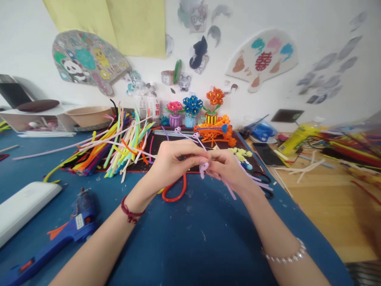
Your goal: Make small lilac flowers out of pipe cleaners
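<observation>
Both my hands meet above the blue mat (190,238), pinching one pale lilac pipe cleaner (203,168). My left hand (174,161) is closed on its looped part, which curls up and away toward the back. My right hand (228,169) is closed on the other side, and a loose lilac end trails down past its wrist. A small loop of the pipe cleaner shows between the two thumbs. A red cord bracelet is on my left wrist, a pearl one on my right.
A heap of coloured pipe cleaners (119,147) lies behind left. Red-handled scissors (175,190) sit under my hands. A blue glue gun (56,238) and white case (24,206) are at left. Pipe-cleaner flower pots (192,109) stand at the back; black scissors (266,186) and clutter at right.
</observation>
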A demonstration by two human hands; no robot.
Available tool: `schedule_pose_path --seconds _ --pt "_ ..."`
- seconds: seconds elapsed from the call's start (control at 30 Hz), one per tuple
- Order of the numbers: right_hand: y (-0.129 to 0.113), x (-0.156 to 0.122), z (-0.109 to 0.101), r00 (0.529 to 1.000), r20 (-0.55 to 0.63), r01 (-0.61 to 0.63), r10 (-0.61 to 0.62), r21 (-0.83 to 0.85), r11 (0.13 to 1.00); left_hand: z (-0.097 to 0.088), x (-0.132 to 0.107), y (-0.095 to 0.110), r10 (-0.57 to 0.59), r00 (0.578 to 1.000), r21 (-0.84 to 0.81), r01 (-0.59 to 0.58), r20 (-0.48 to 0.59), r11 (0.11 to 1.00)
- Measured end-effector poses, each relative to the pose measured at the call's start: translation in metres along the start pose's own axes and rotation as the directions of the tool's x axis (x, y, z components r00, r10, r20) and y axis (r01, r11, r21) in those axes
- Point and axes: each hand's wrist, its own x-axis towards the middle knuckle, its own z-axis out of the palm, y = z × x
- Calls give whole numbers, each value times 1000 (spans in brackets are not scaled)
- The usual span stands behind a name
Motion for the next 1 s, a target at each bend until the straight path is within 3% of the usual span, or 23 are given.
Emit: schedule_pose_path --seconds 0.13,0.3,0.43,0.57,1.0 --pt "2 0 1 1000 -19 23 -22 51 998 -2 0 1 -110 994 -86 107 -29 991" --pt "2 2 -1 993 -84 86 -84 31 996 1 0 3 -337 933 -275 294 -127 916" --pt "3 4 -1 988 -95 117 -124 -73 990 3 2 4 -418 908 -327 388 -25 862" --pt "5 4 -2 980 -96 162 -174 -121 979 2 2 6 -419 907 -343 403 27 849" --pt "0 4 1 973 -107 165 -206 -306 937 5 2 4 -400 916 -288 390 29 875"
